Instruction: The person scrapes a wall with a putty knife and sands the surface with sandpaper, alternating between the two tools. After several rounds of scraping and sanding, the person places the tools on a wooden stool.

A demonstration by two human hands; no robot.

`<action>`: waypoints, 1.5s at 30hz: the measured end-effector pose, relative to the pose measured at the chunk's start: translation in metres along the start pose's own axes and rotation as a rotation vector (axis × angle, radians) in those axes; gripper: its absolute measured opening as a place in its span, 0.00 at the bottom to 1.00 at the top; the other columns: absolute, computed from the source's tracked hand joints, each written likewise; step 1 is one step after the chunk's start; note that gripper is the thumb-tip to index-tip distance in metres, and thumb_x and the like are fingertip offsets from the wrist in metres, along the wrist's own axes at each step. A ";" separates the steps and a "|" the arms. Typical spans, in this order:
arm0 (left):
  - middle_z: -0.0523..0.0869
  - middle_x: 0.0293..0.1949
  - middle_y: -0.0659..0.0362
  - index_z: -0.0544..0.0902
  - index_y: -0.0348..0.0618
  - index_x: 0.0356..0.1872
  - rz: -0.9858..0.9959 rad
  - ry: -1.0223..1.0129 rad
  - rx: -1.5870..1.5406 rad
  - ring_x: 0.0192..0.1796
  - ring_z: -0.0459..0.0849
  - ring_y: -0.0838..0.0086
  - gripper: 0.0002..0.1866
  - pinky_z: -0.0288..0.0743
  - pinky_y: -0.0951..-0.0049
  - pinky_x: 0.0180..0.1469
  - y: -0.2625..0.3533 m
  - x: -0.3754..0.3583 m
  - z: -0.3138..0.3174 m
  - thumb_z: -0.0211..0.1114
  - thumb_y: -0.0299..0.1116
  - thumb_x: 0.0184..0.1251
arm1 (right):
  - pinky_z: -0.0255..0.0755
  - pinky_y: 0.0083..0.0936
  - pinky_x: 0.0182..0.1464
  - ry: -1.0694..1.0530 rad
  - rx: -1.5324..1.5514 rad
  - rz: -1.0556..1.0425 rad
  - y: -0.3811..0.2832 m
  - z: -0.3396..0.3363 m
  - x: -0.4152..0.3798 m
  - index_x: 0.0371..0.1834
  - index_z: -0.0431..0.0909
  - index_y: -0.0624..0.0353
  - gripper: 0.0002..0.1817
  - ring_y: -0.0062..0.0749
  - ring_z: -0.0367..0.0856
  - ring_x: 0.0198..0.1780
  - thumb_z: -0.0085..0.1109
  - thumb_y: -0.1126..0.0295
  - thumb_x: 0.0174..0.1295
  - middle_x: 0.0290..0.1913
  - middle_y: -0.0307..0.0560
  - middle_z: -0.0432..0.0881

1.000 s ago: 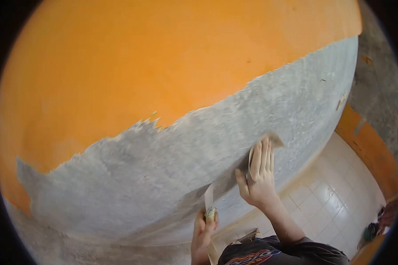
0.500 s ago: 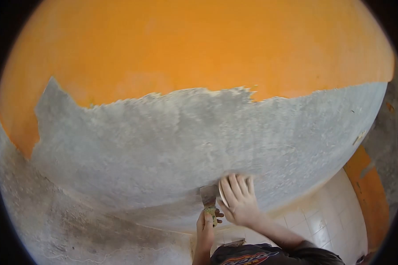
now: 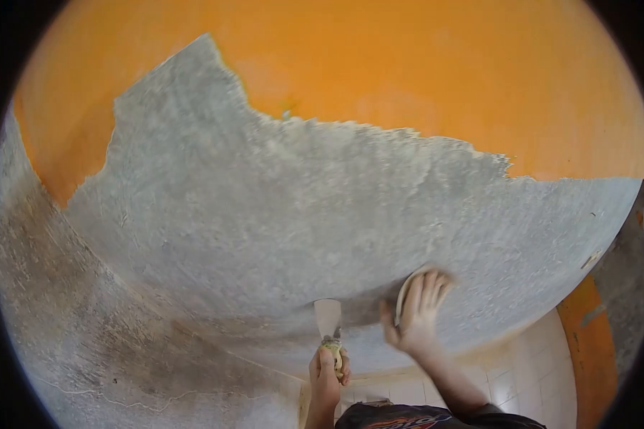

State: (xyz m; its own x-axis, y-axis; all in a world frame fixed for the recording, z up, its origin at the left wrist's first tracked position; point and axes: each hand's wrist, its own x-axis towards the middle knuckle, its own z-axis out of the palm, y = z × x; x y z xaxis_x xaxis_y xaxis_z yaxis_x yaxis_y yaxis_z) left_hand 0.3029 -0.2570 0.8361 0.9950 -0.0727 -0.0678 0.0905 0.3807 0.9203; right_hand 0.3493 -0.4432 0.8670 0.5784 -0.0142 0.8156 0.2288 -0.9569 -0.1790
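My left hand is wrapped round the pale yellowish handle of a paint scraper. The scraper points upward, its broad metal blade close over the grey, stripped part of the wall. To the right, my right hand presses a thin flat pad to the same grey surface, fingers laid over its back. Only the pad's pale curved edge shows along the thumb side; the palm hides the rest, and motion blurs the fingertips.
Orange paint covers the upper wall, ending in a ragged edge above the grey area. A rough, stained wall meets it at the left corner. White tiles lie below right, beside an orange strip.
My right hand has moved right along the wall with the pad, away from the scraper. The scraper blade has turned to look lighter. The view has shifted and tilted.
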 end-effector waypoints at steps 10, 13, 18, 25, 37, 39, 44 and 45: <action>0.71 0.18 0.63 0.73 0.38 0.34 0.004 -0.124 0.057 0.16 0.66 0.83 0.26 0.57 0.82 0.16 0.033 0.011 -0.035 0.45 0.55 0.75 | 0.19 0.68 0.67 0.095 0.042 0.049 -0.074 -0.010 0.069 0.70 0.38 0.83 0.46 0.80 0.23 0.73 0.53 0.62 0.62 0.71 0.86 0.32; 0.74 0.21 0.61 0.73 0.37 0.37 0.129 -0.134 0.051 0.18 0.70 0.81 0.24 0.63 0.80 0.19 0.055 0.029 -0.053 0.47 0.52 0.76 | 0.35 0.68 0.65 0.263 0.069 0.082 -0.103 0.000 0.074 0.63 0.60 0.77 0.35 0.73 0.54 0.66 0.56 0.61 0.58 0.64 0.80 0.58; 0.77 0.31 0.57 0.72 0.32 0.46 0.328 -0.250 0.152 0.24 0.77 0.75 0.27 0.74 0.73 0.28 0.089 0.045 -0.070 0.45 0.53 0.75 | 0.54 0.59 0.51 -0.074 -0.072 -0.064 -0.120 0.062 0.001 0.56 0.67 0.74 0.31 0.65 0.65 0.53 0.57 0.62 0.52 0.53 0.73 0.66; 0.76 0.32 0.56 0.67 0.32 0.52 0.329 -0.415 0.174 0.26 0.79 0.73 0.25 0.77 0.72 0.29 0.101 0.053 -0.077 0.46 0.50 0.76 | 0.27 0.65 0.70 0.132 -0.087 0.056 -0.111 0.018 0.076 0.68 0.47 0.82 0.38 0.78 0.36 0.73 0.48 0.67 0.60 0.71 0.83 0.44; 0.72 0.43 0.50 0.45 0.39 0.74 0.434 -0.513 0.103 0.28 0.80 0.75 0.29 0.76 0.76 0.28 0.105 0.046 -0.074 0.41 0.36 0.78 | 0.45 0.67 0.64 -0.044 -0.065 0.048 -0.117 0.030 0.031 0.63 0.64 0.71 0.35 0.72 0.60 0.63 0.58 0.59 0.56 0.62 0.73 0.63; 0.72 0.40 0.51 0.46 0.37 0.73 0.451 -0.538 0.245 0.21 0.80 0.73 0.28 0.73 0.78 0.21 0.106 0.049 -0.071 0.39 0.38 0.79 | 0.41 0.68 0.66 0.152 -0.139 0.008 -0.103 0.015 0.060 0.66 0.61 0.72 0.36 0.75 0.55 0.67 0.57 0.61 0.57 0.67 0.73 0.60; 0.71 0.39 0.52 0.56 0.37 0.70 0.587 -0.598 0.350 0.20 0.79 0.75 0.24 0.70 0.81 0.20 0.102 0.050 -0.067 0.35 0.37 0.79 | 0.39 0.69 0.66 0.248 -0.140 0.053 -0.100 0.021 0.068 0.67 0.59 0.73 0.36 0.75 0.51 0.69 0.55 0.62 0.58 0.68 0.75 0.57; 0.71 0.38 0.52 0.59 0.36 0.69 0.598 -0.588 0.344 0.20 0.79 0.75 0.23 0.70 0.81 0.20 0.101 0.050 -0.066 0.34 0.37 0.80 | 0.40 0.69 0.66 0.219 -0.132 0.097 -0.106 0.029 0.058 0.66 0.60 0.73 0.35 0.74 0.54 0.68 0.55 0.62 0.58 0.67 0.75 0.58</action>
State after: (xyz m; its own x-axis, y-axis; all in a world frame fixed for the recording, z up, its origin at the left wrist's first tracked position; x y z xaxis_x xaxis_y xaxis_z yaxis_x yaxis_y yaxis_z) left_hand 0.3644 -0.1615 0.9003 0.6817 -0.4465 0.5796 -0.5464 0.2163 0.8091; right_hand 0.3818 -0.3345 0.9171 0.4065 -0.1562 0.9002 0.0679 -0.9774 -0.2003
